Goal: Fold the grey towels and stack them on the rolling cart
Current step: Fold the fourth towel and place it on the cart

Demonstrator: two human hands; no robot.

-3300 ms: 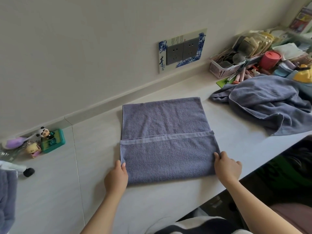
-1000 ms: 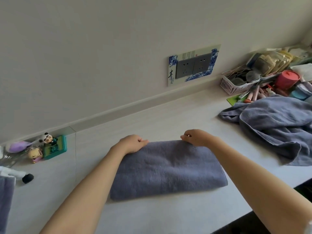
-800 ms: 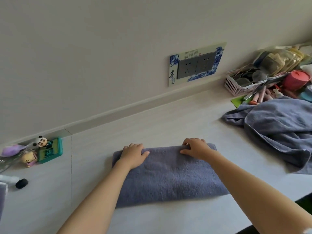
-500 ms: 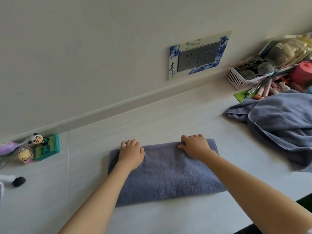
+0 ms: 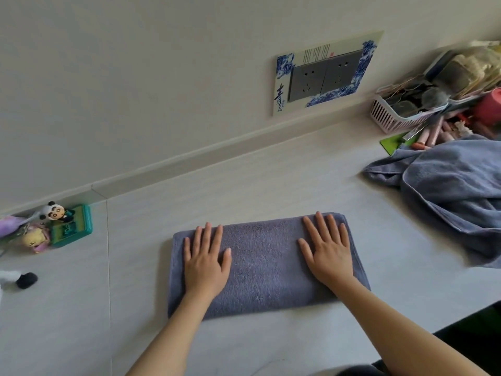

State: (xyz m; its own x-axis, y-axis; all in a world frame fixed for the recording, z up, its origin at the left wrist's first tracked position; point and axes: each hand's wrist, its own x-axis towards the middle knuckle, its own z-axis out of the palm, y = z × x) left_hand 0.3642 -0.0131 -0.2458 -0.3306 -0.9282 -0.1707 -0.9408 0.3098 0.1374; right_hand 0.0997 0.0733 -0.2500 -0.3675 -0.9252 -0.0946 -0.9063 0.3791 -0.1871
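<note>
Pale and smooth, our desk (image 5: 271, 180) runs along a plain wall (image 5: 135, 77). We have a folded towel (image 5: 264, 264) lying flat in the middle of it. It is grey and shaped like a long box. Our left hand (image 5: 206, 263) lies flat on the left part of the towel, with the fingers spread wide. Our right hand (image 5: 329, 256) lies flat on the right part, fingers spread too. Both hands are open and press down on top; they grip nothing.

Over on the right we see a second towel (image 5: 455, 191), the same grey, in a loose heap. It is well apart from the folded one. Behind the heap stands a pink basket (image 5: 393, 118) full of small things, and some pink tubes (image 5: 433, 134) lie beside it. A red cup (image 5: 490, 104) peeks in at the edge.

On the wall above the desk we see grey sockets (image 5: 322, 76) with a blue and white frame around them.

Far to the left, by the wall, sit a panda toy (image 5: 54, 211), a green box (image 5: 71, 229) and a little doll (image 5: 36, 240)
</note>
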